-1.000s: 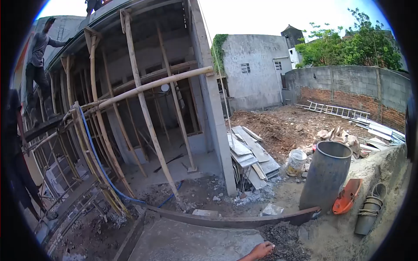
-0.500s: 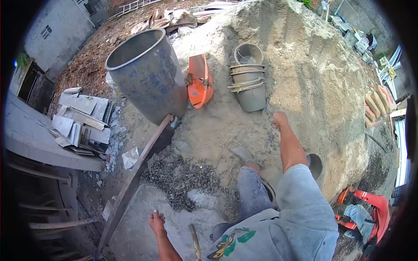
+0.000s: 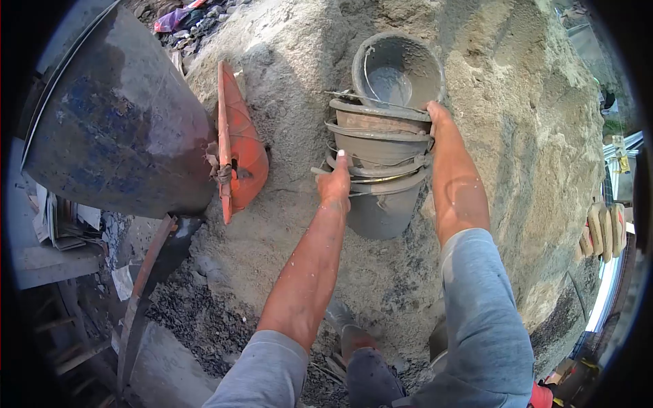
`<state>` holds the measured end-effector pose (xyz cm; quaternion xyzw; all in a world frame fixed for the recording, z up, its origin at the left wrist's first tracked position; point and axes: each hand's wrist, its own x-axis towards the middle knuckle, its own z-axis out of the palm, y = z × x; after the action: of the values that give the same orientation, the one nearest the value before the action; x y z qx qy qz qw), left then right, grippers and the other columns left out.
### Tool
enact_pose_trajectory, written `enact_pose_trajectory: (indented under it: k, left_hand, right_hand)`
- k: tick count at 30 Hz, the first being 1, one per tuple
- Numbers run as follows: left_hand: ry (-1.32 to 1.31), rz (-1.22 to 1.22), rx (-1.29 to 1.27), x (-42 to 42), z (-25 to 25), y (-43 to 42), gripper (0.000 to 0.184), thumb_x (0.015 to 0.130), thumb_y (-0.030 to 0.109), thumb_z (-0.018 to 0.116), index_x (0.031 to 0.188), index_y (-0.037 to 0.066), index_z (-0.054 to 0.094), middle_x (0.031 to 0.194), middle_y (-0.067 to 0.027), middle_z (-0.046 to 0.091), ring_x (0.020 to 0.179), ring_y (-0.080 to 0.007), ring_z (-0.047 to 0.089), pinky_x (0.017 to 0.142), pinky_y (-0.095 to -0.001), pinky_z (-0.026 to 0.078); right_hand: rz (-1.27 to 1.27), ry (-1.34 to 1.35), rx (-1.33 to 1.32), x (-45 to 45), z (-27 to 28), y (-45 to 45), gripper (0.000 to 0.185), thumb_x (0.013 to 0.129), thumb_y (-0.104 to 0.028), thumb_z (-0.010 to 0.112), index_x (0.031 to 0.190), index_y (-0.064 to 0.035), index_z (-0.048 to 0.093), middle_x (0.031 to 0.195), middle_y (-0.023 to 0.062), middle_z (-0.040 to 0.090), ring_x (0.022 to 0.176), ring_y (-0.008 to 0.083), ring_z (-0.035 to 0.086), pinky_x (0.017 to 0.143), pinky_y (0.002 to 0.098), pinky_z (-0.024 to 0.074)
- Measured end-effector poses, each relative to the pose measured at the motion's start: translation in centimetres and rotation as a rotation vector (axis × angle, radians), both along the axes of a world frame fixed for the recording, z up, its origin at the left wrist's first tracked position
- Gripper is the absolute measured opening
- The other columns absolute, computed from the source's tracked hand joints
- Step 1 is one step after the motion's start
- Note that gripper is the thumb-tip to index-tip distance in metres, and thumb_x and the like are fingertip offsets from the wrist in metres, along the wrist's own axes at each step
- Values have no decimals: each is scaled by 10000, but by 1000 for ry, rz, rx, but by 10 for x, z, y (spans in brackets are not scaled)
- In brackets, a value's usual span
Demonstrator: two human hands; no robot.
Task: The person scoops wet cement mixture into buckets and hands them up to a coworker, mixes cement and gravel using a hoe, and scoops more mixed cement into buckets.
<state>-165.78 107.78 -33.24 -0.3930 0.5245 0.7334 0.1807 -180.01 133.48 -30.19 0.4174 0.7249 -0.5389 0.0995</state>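
Note:
A stack of nested grey buckets [image 3: 382, 146] lies tilted against the sand slope, its rims and wire handles caked with cement. My left hand [image 3: 333, 183] is closed at the left side of the lower rims, thumb pointing up; its other fingers are mostly hidden. At the upper right rim my right hand [image 3: 437, 112] grips the stack, with part of its fingers out of sight behind the edge. Just above the stack, another bucket [image 3: 398, 71] faces me with its mouth, showing a wire handle and a wet-looking bottom.
A large blue-grey barrel [image 3: 122, 115] stands at the left, beside an orange wheelbarrow-like tray [image 3: 248, 166]. A wooden plank [image 3: 143, 272] runs down from the barrel past dark gravel [image 3: 190, 313]. Sand [image 3: 510, 156] rises on the right; filled sacks [image 3: 602, 231] lie farther off.
I have come closer to the buckets and the view has tilted down. Both hands have reached the stack; before, my left hand hung low and my right arm stretched toward it without touching.

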Motion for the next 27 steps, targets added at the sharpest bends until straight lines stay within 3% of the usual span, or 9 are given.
enact_pose_trajectory:
  k: [1,4,5,9,11,12,16,20,27]
  left_hand:
    - [3,5,6,8,-8,4,772,806,462,645,1264,-100,380,1300,-216,433,1152,-322,466,931,-476,388]
    - [-43,181,55,42,4,0,628,835,365,645,1313,52,386,1225,-126,512,1085,-281,514,819,-454,448]
    - [-117,300,41,60,-18,0,435,844,309,638,1196,99,493,1077,-75,581,864,-218,576,657,-347,473]
    - [-139,489,282,135,-56,-7,195,847,199,603,907,13,597,768,-47,610,547,-169,522,450,-300,400]
    - [-157,373,124,194,-36,-15,185,826,177,597,739,14,585,660,-53,565,532,-154,508,437,-303,371]
    - [-128,471,229,221,-28,-12,167,810,167,600,776,5,592,654,-50,559,520,-167,504,431,-327,370]
    - [-189,735,106,337,-22,-46,248,822,142,585,1042,28,563,862,-65,606,740,-144,556,662,-298,439]
    - [-196,943,338,482,122,-169,256,828,163,579,1057,50,554,909,-42,610,796,-156,580,747,-342,448]
    - [-103,1550,489,690,71,-293,194,851,170,525,998,51,571,873,-67,604,785,-199,595,745,-401,505]
  right_hand:
    - [3,-35,-43,7,-8,0,567,750,-315,588,1214,-8,479,1289,201,458,1088,402,500,837,629,375]
    - [-30,-21,-73,37,17,-15,412,741,-235,558,1086,-12,530,1153,194,550,944,385,572,771,591,438]
    - [-29,-33,-13,45,11,-12,407,743,-216,551,1083,6,527,1109,192,567,910,373,587,761,554,458]
    - [109,245,220,155,49,-43,308,676,-132,560,921,51,598,844,102,574,684,201,495,608,370,415]
    - [89,357,23,221,88,-89,367,684,-62,520,1021,72,579,975,141,595,810,221,571,726,342,464]
    - [117,360,-85,252,114,-114,425,673,-36,506,1070,110,549,1064,167,590,881,238,587,794,335,473]
    - [349,254,-97,323,128,-152,377,641,32,473,1010,88,528,1021,154,575,929,254,552,886,343,419]
    - [645,159,-116,405,154,-282,333,602,32,488,933,74,505,954,126,564,878,230,531,847,303,409]
    - [1357,180,-11,593,158,-575,472,620,-41,559,1062,119,518,1054,184,583,949,268,549,886,340,403]
